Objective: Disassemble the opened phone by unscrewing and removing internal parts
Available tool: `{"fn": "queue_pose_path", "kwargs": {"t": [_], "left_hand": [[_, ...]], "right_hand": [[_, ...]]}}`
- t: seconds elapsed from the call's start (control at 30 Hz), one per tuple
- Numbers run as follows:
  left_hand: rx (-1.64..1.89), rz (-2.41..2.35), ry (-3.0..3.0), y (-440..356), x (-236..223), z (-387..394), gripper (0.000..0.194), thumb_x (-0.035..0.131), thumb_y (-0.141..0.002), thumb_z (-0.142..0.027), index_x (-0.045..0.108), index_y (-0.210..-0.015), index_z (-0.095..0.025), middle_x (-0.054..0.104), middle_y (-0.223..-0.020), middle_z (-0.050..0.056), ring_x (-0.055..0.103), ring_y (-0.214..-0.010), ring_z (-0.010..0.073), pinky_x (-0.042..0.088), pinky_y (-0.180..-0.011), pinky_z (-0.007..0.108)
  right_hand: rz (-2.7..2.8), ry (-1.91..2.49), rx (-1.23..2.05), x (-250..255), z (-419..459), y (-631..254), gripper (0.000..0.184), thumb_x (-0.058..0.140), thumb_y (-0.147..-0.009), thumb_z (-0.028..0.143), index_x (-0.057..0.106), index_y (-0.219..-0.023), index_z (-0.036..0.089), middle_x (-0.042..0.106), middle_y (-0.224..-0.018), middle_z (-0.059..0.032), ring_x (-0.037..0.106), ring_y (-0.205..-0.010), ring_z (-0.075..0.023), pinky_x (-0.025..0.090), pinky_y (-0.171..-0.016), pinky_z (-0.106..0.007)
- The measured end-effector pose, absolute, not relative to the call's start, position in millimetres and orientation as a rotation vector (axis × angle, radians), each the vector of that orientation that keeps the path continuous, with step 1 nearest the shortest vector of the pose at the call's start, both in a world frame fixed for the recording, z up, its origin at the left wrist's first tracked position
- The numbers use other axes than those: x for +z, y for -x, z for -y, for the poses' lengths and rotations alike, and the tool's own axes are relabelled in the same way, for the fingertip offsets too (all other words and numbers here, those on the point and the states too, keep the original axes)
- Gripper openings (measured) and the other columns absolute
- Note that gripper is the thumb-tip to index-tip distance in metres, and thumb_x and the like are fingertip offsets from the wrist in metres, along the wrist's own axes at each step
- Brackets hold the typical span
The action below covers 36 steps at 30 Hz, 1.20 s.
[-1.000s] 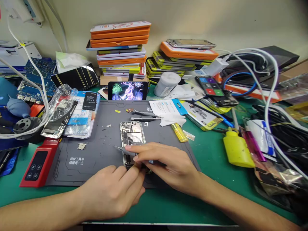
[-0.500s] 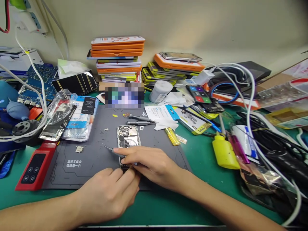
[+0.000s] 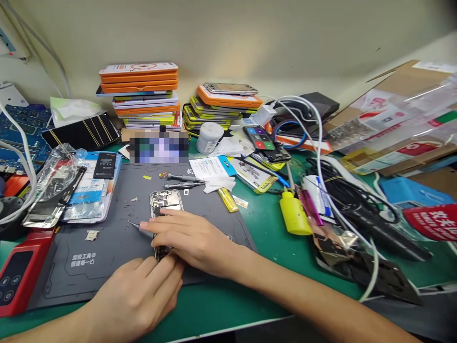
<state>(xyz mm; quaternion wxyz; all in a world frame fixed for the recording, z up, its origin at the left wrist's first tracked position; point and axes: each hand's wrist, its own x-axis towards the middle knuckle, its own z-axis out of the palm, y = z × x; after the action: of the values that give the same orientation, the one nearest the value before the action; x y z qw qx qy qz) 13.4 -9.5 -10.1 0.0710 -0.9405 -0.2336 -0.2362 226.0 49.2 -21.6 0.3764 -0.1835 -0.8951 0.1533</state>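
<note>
An opened phone (image 3: pixel 166 197) with its inner parts bare lies on the dark grey mat (image 3: pixel 117 252), its upper end showing. My right hand (image 3: pixel 196 238) reaches across the phone and covers its middle. Held under the right fingers is a slim grey screwdriver (image 3: pixel 144 229), lying sideways with its thin tip pointing left, off the phone's edge. My left hand (image 3: pixel 143 290) is closed at the near end of the phone, fingers curled against it. The fingertips of both hands meet there and hide that end.
Two screwdrivers (image 3: pixel 183 183) and a yellow strip (image 3: pixel 227 199) lie beyond the phone. A small metal piece (image 3: pixel 92 235) rests left on the mat. Right of it stand a yellow bottle (image 3: pixel 294 213) and loose cables (image 3: pixel 342 190). Stacked orange cases (image 3: pixel 139 78) line the wall.
My view has swung to the right, so the bench appears shifted left. Both hands keep nearly the same pose at the phone, and the screwdriver stays in my right hand.
</note>
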Motion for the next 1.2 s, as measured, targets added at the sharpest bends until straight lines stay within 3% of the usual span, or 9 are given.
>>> {"fn": "queue_pose_path", "kwargs": {"t": [0.1,0.2,0.33,0.5,0.7,0.9,1.2], "left_hand": [[-0.730,0.704,2.854,-13,-7,8,0.025,0.054,-0.108,-0.014,0.071,-0.125,-0.009,0.082,-0.100,0.009,0.076,-0.075,0.0180,0.062,-0.064,0.029],[-0.742,0.721,2.889,-13,-3,7,0.027,0.051,-0.110,-0.014,0.071,-0.126,-0.007,0.083,-0.113,0.012,0.080,-0.081,0.0209,0.066,-0.066,0.032],[-0.785,0.777,2.921,-14,2,5,0.028,0.047,-0.112,-0.016,0.073,-0.123,-0.011,0.084,-0.116,0.009,0.082,-0.084,0.0202,0.068,-0.069,0.031],[-0.811,0.830,2.966,-12,1,3,0.029,0.046,-0.114,-0.019,0.073,-0.124,-0.014,0.083,-0.116,0.008,0.083,-0.087,0.0202,0.069,-0.071,0.032],[-0.784,0.911,3.099,-9,1,1,0.028,0.045,-0.116,-0.024,0.071,-0.126,-0.019,0.081,-0.116,0.006,0.082,-0.087,0.0177,0.067,-0.070,0.029],[-0.751,0.980,3.170,-8,5,0,0.029,0.046,-0.117,-0.035,0.070,-0.123,-0.020,0.079,-0.112,0.004,0.079,-0.081,0.0160,0.063,-0.068,0.027],[-0.721,0.978,3.203,-7,2,0,0.025,0.051,-0.115,-0.031,0.073,-0.117,-0.019,0.076,-0.107,0.004,0.076,-0.082,0.0153,0.062,-0.069,0.025]], "right_hand": [[2.142,0.504,0.516,-17,-45,-229,0.027,0.051,-0.107,0.003,0.067,-0.119,0.020,0.078,-0.140,-0.0139,0.077,-0.128,-0.0217,0.061,-0.116,-0.045],[1.793,0.651,0.880,-12,-40,-232,0.020,0.058,-0.109,0.012,0.067,-0.121,0.024,0.079,-0.137,-0.0106,0.077,-0.126,-0.0206,0.066,-0.107,-0.040],[1.316,0.738,1.298,-14,-43,-236,0.023,0.065,-0.109,0.029,0.056,-0.130,0.027,0.082,-0.118,-0.0060,0.083,-0.090,-0.0161,0.072,-0.086,-0.035],[1.098,0.754,1.514,-16,-49,-242,0.044,0.063,-0.108,0.039,0.045,-0.147,0.031,0.074,-0.107,-0.0017,0.074,-0.067,-0.0129,0.069,-0.066,-0.030],[1.023,0.765,1.763,-9,-33,-243,0.055,0.076,-0.100,0.035,0.050,-0.148,0.034,0.066,-0.103,0.0021,0.065,-0.058,-0.0072,0.061,-0.053,-0.020],[1.093,0.727,1.818,-14,-23,-240,0.058,0.077,-0.101,0.035,0.047,-0.151,0.035,0.067,-0.102,0.0021,0.065,-0.065,-0.0070,0.062,-0.060,-0.018],[1.195,0.752,1.763,-12,-19,-241,0.054,0.070,-0.106,0.035,0.045,-0.154,0.034,0.068,-0.105,-0.0006,0.067,-0.073,-0.0106,0.066,-0.068,-0.023]]}}
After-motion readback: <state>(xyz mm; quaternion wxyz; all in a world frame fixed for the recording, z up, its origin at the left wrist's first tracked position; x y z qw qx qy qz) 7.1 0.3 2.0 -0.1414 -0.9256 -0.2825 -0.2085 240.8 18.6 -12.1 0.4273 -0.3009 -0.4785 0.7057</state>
